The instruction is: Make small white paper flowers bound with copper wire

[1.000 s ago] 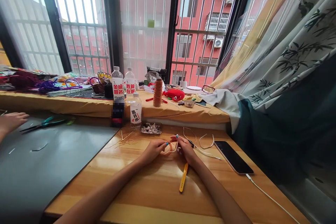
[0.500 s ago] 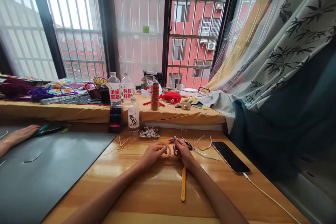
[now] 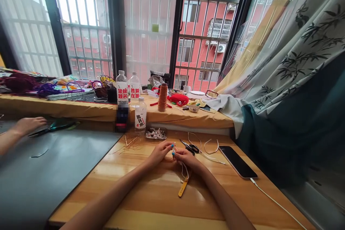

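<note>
My left hand (image 3: 161, 152) and my right hand (image 3: 188, 159) meet above the wooden table, thumbs and fingertips pinched together. Between them is the end of a white cord (image 3: 184, 172), whose loop hangs below my right hand. Orange thread (image 3: 169, 159) lies at the fingertips and under my left hand, partly hidden by the fingers. A yellow flat stick (image 3: 183, 188) rests beneath the cord loop. Black-handled scissors (image 3: 192, 147) lie just beyond my right hand.
A phone (image 3: 237, 161) on a charging cable and white cord pieces (image 3: 212, 146) lie right. A tray of small pieces (image 3: 155, 133), a bottle (image 3: 140, 115) and a thread spool (image 3: 162, 97) stand beyond. At left, another person's hand (image 3: 29, 125) is near dark-bladed scissors (image 3: 50, 129) on a grey mat.
My fingertips have come closer together, and the white cord loop now hangs below. The yellow stick's lower end has shifted left. The other person's hand has lifted off the dark-bladed scissors.
</note>
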Available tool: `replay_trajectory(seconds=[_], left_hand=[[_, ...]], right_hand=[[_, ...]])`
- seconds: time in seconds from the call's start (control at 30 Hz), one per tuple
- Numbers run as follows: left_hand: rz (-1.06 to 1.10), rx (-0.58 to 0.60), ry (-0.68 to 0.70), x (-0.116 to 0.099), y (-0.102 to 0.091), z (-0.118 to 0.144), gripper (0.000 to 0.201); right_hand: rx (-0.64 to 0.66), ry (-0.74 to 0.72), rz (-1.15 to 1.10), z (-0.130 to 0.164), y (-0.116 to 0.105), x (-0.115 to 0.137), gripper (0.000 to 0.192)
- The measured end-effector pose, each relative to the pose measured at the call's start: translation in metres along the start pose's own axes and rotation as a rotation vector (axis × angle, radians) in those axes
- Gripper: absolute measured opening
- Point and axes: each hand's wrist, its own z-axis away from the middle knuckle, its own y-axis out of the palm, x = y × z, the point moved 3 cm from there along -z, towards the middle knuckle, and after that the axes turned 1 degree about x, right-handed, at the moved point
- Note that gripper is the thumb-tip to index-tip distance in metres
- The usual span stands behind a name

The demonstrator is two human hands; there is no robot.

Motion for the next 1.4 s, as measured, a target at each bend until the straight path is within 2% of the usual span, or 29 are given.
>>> replay_trajectory(seconds=[0.13, 0.27, 0.33, 0.5, 0.73, 0.9, 1.1, 1.4], left_hand=[[-0.028, -0.004, 0.001, 0.002, -0.001, 0.002, 0.025], [-0.042, -0.142, 0.007, 0.004, -0.007, 0.003, 0.021], [-0.042, -0.181, -0.015, 0.004, -0.009, 0.004, 0.019], [0.006, -0.193, -0.091, 0.005, -0.008, 0.005, 0.014], [0.072, -0.245, -0.073, -0.002, -0.003, 0.011, 0.016], [0.069, -0.237, -0.09, -0.002, -0.001, 0.012, 0.013], [0.041, -0.221, -0.106, -0.001, -0.001, 0.012, 0.01], [0.016, -0.216, -0.11, -0.004, 0.0, 0.013, 0.009]], right_hand=[[-0.009, -0.048, 0.118, -0.006, -0.001, -0.004, 0.042], [-0.02, -0.078, 0.161, -0.007, -0.002, -0.005, 0.041], [-0.024, -0.037, 0.133, -0.007, -0.002, -0.006, 0.041], [-0.089, 0.015, 0.02, -0.007, -0.002, -0.009, 0.035], [-0.17, 0.06, -0.143, -0.01, -0.002, -0.014, 0.026], [-0.136, 0.064, -0.088, -0.006, 0.001, -0.006, 0.036], [-0.047, 0.034, 0.024, 0.0, 0.004, 0.004, 0.029], [-0.039, 0.044, 0.021, -0.002, 0.001, -0.002, 0.033]])
